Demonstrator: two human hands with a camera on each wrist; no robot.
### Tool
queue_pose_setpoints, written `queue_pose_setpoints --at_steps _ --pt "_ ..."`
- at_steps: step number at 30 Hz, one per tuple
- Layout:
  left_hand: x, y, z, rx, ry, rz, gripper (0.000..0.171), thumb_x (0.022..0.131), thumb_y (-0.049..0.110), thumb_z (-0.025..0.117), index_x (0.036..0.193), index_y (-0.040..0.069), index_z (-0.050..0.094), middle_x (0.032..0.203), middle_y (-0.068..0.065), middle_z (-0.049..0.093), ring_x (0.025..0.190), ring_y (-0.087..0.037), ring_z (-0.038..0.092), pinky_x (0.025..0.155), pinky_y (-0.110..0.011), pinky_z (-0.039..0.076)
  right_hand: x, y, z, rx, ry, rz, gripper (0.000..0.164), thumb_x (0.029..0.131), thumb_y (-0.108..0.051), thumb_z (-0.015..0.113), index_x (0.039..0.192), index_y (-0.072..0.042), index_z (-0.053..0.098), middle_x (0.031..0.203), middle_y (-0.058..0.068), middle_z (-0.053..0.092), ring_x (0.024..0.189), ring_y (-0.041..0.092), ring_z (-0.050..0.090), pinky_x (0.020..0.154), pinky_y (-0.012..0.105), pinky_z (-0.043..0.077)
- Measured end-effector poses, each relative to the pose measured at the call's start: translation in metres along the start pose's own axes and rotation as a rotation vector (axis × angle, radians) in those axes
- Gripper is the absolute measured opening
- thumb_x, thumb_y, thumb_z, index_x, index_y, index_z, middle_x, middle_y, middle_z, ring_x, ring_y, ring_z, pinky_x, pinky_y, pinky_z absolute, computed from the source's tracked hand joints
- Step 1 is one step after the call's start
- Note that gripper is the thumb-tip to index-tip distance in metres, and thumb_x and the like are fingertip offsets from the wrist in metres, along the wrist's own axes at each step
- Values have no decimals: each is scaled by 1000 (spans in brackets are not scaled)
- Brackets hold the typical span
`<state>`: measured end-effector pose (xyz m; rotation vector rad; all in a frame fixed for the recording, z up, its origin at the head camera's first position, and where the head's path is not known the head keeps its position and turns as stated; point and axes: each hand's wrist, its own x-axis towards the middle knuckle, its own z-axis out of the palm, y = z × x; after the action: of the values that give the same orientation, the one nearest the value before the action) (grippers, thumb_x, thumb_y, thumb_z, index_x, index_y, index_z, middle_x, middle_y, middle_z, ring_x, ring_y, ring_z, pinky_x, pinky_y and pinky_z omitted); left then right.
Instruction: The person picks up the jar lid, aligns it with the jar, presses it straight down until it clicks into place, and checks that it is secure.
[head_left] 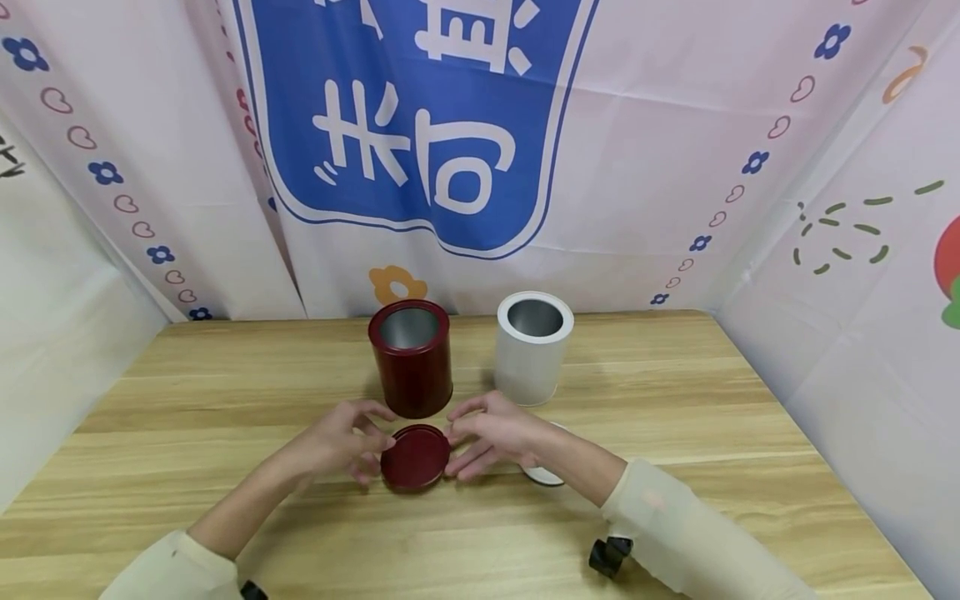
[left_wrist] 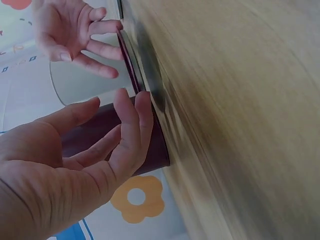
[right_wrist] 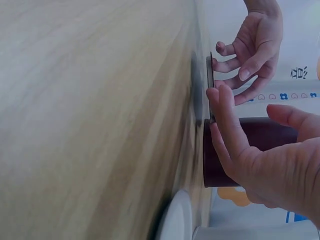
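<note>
A dark red round lid (head_left: pixel 415 458) is between both hands, its edge slightly above the table in the wrist views, with a dark shadow beneath. My left hand (head_left: pixel 341 443) is at its left edge, fingers loosely bent and fingertips against the rim. Opposite, my right hand (head_left: pixel 491 435) reaches the right edge with extended fingertips. Both thumbs stand apart from the lid in the wrist views. Just behind it, a dark red can (head_left: pixel 415 375) stands upright with its top uncovered. Some fingertips are hidden behind the lid's rim.
A white can (head_left: pixel 531 358), also uncovered, stands upright at the back right. A white lid (head_left: pixel 543 475) lies on the wooden table (head_left: pixel 225 392), partly under my right forearm. Printed cloth (head_left: pixel 637 167) hangs behind the table and along its sides.
</note>
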<state>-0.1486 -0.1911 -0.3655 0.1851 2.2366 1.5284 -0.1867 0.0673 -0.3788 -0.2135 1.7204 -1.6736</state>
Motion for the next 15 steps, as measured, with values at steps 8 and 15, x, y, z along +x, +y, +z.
queue_pose_setpoints --at_steps 8,15 --pt "0 4 1 0 43 -13 45 97 -1 67 137 -13 48 102 -19 57 70 -22 63 57 -34 60 -3 -5 -1 -5 -11 -5 48 96 -6 56 139 13 46 119 22 68 89 42 76 71 41 65" --pt "0 6 1 22 78 34 43 96 -4 64 136 -13 49 99 -17 57 69 -22 61 56 -35 60 -5 -7 0 2 -14 -12 48 95 -4 56 138 13 47 120 21 67 79 32 77 68 37 64"
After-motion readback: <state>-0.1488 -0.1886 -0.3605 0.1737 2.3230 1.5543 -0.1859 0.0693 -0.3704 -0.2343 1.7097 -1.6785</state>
